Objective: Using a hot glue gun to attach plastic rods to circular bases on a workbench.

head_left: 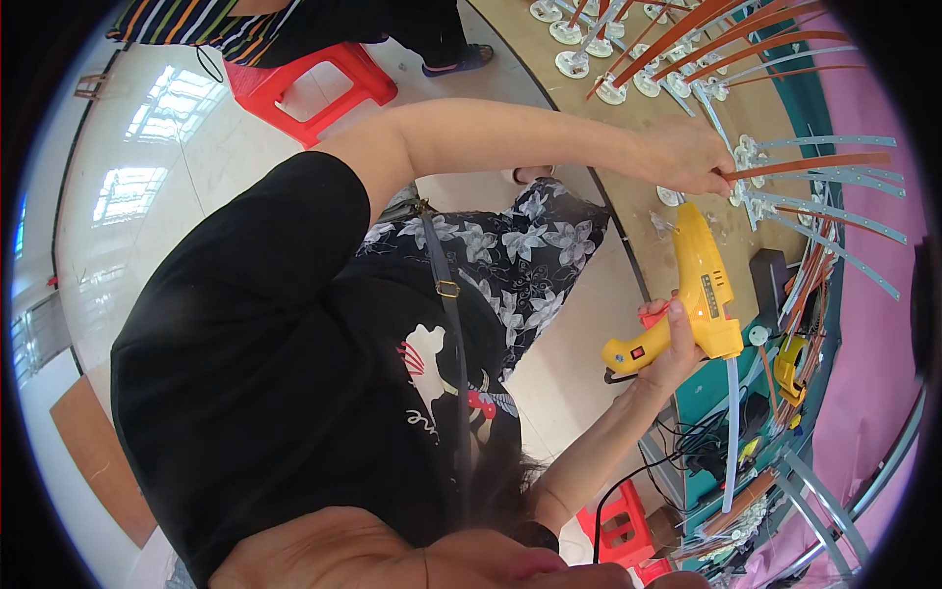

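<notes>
Glue gun [699, 294] is gripped in one hand [667, 344] near the table [628, 128] edge; orange strip [805, 165] is pinched by the other hand [692, 157].

The right hand [669, 339] grips the handle of a yellow glue gun [699, 285], nozzle aimed at the tabletop [628, 128], with a white glue stick [731, 422] protruding from the rear. The left hand [692, 157] pinches one end of a thin brown strip [814, 164] among white discs [599, 44] on the table. A red stool [314, 93] stands on the floor behind.
</notes>
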Available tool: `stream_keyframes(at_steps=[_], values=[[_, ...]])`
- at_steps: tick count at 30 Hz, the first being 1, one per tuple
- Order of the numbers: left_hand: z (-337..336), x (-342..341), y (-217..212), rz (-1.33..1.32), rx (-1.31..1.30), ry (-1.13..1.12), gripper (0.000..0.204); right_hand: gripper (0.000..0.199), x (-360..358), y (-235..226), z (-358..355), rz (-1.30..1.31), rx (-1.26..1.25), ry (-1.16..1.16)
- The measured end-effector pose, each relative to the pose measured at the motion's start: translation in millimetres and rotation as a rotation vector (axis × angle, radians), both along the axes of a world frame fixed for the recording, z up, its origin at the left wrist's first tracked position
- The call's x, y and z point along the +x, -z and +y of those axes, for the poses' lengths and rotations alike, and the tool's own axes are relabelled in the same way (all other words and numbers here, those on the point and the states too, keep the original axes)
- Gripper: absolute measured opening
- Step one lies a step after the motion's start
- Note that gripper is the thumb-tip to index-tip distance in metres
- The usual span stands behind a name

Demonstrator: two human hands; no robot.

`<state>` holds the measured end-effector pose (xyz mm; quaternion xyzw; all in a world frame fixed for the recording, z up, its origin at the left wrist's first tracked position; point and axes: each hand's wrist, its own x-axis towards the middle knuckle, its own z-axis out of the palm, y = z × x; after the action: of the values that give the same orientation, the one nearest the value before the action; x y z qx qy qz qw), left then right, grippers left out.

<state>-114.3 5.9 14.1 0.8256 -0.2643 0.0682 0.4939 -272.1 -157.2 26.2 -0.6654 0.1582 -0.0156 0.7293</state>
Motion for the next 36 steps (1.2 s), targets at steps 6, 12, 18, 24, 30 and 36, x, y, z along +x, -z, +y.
stream_keyframes(at_steps=[6,12,18,24,30,36], values=[[1,-3,-3,-0.007,-0.062,0.006,0.016,0.032,0,-1,2,-0.030,-0.016,0.015],[1,-1,0,-0.017,-0.090,0.008,0.017,0.031,0,1,2,-0.025,0.028,0.019],[2,-1,-2,0.062,-0.076,0.036,0.018,0.032,1,3,-3,0.013,0.088,0.045],[3,-1,-4,0.022,-0.050,0.046,0.020,0.028,5,-7,-5,0.094,0.094,0.030],[10,1,-4,0.099,-0.131,0.202,0.019,0.033,-5,-3,-18,0.006,0.172,-0.073],[22,-2,-13,0.033,-0.037,0.220,0.026,0.036,-18,-5,-15,-0.104,0.159,-0.064]])
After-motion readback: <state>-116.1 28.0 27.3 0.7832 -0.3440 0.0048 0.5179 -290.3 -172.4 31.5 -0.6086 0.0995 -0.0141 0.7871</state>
